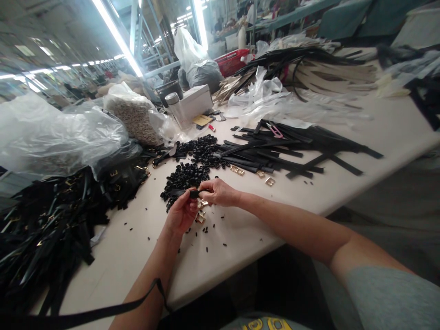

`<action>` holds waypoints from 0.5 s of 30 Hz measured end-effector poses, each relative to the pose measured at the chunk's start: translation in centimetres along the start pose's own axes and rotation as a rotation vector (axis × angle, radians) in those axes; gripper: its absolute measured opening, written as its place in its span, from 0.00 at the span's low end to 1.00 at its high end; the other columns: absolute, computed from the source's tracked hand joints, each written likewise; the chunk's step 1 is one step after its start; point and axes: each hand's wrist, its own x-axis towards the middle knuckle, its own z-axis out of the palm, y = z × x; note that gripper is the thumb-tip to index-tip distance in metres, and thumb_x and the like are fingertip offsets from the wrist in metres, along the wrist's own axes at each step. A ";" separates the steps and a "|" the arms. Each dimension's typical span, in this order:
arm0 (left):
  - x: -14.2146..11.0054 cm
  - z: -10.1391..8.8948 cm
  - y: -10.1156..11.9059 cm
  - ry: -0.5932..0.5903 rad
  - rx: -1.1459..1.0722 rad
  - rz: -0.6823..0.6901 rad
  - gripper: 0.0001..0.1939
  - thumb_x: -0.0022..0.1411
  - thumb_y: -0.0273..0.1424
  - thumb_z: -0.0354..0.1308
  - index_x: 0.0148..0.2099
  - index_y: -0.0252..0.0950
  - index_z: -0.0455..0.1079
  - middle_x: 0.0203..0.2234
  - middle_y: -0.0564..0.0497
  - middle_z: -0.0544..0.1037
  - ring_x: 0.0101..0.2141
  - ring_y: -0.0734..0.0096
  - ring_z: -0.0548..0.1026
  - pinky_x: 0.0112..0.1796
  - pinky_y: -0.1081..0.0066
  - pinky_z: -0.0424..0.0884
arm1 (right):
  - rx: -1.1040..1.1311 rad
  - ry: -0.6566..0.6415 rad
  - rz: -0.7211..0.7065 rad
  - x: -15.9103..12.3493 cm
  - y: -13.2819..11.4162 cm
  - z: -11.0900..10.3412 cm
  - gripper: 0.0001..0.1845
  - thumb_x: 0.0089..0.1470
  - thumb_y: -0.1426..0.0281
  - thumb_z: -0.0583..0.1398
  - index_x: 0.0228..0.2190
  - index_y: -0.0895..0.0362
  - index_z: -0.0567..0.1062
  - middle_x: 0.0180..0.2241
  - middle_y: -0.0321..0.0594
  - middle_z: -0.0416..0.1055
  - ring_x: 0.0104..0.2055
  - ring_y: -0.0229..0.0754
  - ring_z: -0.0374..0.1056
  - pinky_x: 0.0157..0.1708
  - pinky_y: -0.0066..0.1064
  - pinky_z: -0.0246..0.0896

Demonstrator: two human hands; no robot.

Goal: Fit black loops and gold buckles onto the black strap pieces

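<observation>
A short black strap (194,194) is pinched between both hands over the table. My left hand (181,214) grips it from below with thumb and fingers. At its other end my right hand (218,192) is closed, its fingertips hiding that end. Gold buckles (200,218) lie just under the hands, close to the left fingers. Behind them spreads a heap of small black loops (187,178). More flat black straps (261,149) lie to the right, with pink-handled snips (276,132) on top. Another gold buckle (270,181) rests near their front edge.
Buckled black straps (68,220) are piled at the left edge, beneath plastic bags (62,133). A bag of small beige pieces (134,117), a clear bottle (176,110) and a white box (197,101) stand at the back. Tiny black bits (206,250) dot the table.
</observation>
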 end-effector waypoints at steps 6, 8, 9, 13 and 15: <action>-0.1 -0.1 -0.3 0.024 0.000 0.007 0.10 0.50 0.30 0.67 0.36 0.32 0.75 0.20 0.55 0.70 0.18 0.86 0.64 0.19 0.86 0.62 | -0.118 0.058 -0.024 0.2 -0.1 0.2 0.06 0.49 0.72 0.56 0.26 0.59 0.73 0.17 0.30 0.64 0.20 0.30 0.56 0.22 0.22 0.48; 0.0 0.2 -0.4 0.052 0.072 0.080 0.12 0.46 0.30 0.69 0.35 0.32 0.75 0.20 0.55 0.70 0.18 0.86 0.64 0.19 0.85 0.62 | -0.180 0.109 -0.041 0.1 -0.1 0.2 0.06 0.48 0.71 0.56 0.25 0.59 0.73 0.18 0.30 0.64 0.21 0.30 0.55 0.22 0.22 0.46; 0.1 0.3 -0.5 0.071 0.124 0.126 0.13 0.45 0.31 0.70 0.35 0.32 0.75 0.20 0.55 0.71 0.18 0.85 0.65 0.19 0.84 0.63 | -0.209 0.135 -0.046 0.0 -0.1 0.3 0.06 0.48 0.71 0.56 0.25 0.59 0.73 0.18 0.30 0.64 0.21 0.30 0.54 0.22 0.23 0.46; 0.2 1.1 -0.9 0.142 0.311 0.287 0.17 0.41 0.33 0.72 0.35 0.32 0.77 0.19 0.55 0.72 0.19 0.82 0.65 0.21 0.79 0.62 | -0.308 0.218 -0.075 -0.4 -0.3 0.3 0.07 0.49 0.71 0.56 0.25 0.58 0.74 0.19 0.32 0.64 0.21 0.31 0.53 0.22 0.24 0.45; 0.2 1.4 -1.1 0.154 0.332 0.325 0.18 0.42 0.36 0.71 0.36 0.32 0.78 0.17 0.55 0.70 0.18 0.82 0.63 0.21 0.78 0.60 | -0.343 0.232 -0.110 -0.6 -0.4 0.3 0.09 0.51 0.70 0.55 0.25 0.58 0.73 0.19 0.33 0.65 0.21 0.32 0.54 0.22 0.25 0.46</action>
